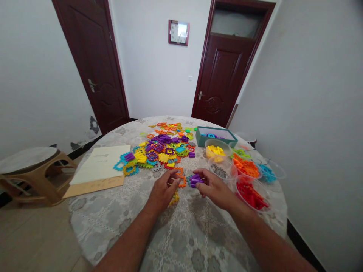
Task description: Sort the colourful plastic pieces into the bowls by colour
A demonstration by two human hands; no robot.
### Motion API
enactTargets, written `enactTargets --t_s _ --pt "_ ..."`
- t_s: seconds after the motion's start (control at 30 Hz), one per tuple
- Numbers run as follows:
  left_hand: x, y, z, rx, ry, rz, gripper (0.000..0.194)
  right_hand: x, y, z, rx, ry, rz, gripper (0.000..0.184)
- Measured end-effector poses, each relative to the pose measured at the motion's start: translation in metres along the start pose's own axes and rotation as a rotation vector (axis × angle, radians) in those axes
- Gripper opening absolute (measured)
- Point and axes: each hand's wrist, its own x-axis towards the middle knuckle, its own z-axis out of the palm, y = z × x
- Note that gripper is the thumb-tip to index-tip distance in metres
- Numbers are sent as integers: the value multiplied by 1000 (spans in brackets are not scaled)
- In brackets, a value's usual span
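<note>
My left hand (163, 187) hovers low over the table with its fingers bent and a gap between thumb and forefinger. Nothing shows between them. Beside its fingertips lies an orange square frame piece (183, 182); whether they touch is unclear. A yellow toothed piece (174, 198) sits partly hidden below the thumb. Facing it, my right hand (213, 187) has its thumb and fingers around several purple plastic pegs (195, 181). A bluish toothed piece (188, 180) shows at the pegs' left end. Beyond the hands spreads a pile of colourful toothed building pieces (163, 158).
Clear plastic tubs on the right hold sorted pieces: yellow (216, 151), grey (218, 172), orange (246, 167), red (252, 194) and blue (266, 173). A green box (202, 140) stands behind them. Paper sheets (98, 162) lie left on the patterned tablecloth (124, 234). A stool (34, 170) stands left.
</note>
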Motion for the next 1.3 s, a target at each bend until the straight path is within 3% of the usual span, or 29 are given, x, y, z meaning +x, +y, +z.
enactTargets --t_s 0.13,0.23,0.3,0.4,0.47,0.53,0.6,0.73,0.87,1.0,1.17,1.3 --pt "2 -6 -3 193 130 52 27 4 -10 -35 -110 -144 90 40" --pt "3 -13 -1 285 141 123 23 34 -17 -69 -119 -154 154 39" --pt "3 -16 1 329 136 167 20 68 -22 -95 -98 -35 155 40" --pt "3 -19 2 364 131 213 18 124 -31 -133 35 328 153 50" --pt "4 -20 2 381 135 228 18 153 -35 -155 81 489 128 62" --pt "5 -22 0 403 148 228 19 170 -38 -170 94 597 104 66" --pt "5 -24 -1 425 165 221 20 175 -38 -175 99 681 87 58" --pt "7 -28 -2 456 174 221 21 156 -37 -154 118 702 33 38" --pt "7 -35 -1 500 209 194 22 114 -39 -106 65 544 -60 31" --pt "9 -44 -1 582 238 185 24 71 -32 -57 -194 348 -121 32" --pt "9 -47 -1 641 206 212 27 51 10 -14 -616 153 -188 37" --pt "8 -43 -1 684 117 211 28 51 44 4 -792 48 -117 45"
